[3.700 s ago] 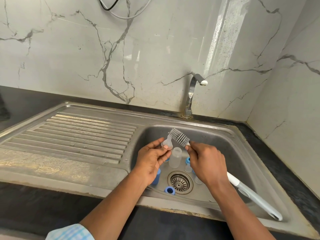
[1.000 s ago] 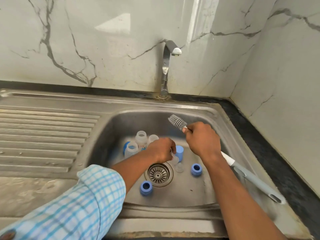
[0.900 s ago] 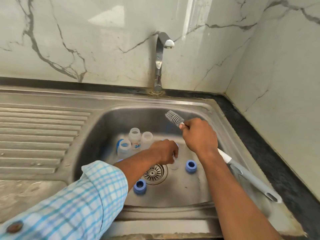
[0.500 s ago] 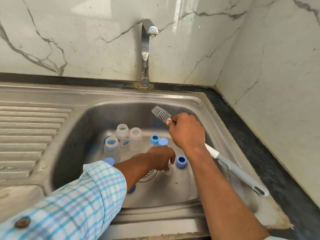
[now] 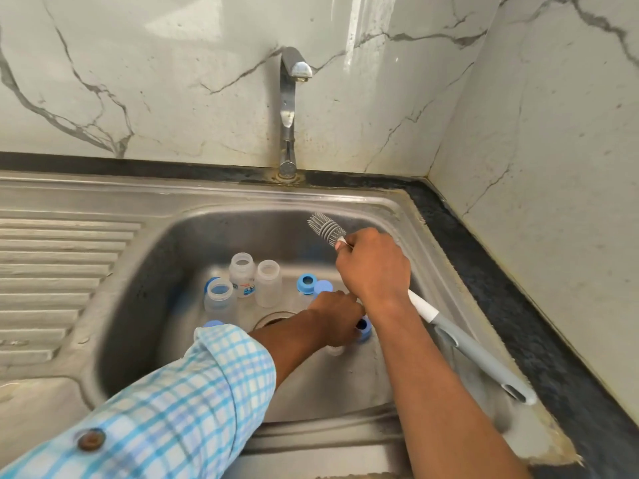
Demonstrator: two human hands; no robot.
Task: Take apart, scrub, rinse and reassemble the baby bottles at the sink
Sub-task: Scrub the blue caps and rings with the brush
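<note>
Veined marble backs the brushed-steel sink (image 5: 138, 305), where three translucent cylindrical bottles (image 5: 268, 283) stand beside blue rings (image 5: 306, 283). My right hand (image 5: 373, 267) grips the nubby brush (image 5: 477, 354); my left hand (image 5: 337, 319) curls low, grasp hidden.

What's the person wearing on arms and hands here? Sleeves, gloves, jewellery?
Left arm: a blue-and-white checked sleeve with a brown button, ending partway down the forearm. Right arm: bare as far as it shows. Left hand and right hand: no gloves, rings or watch visible.
</note>
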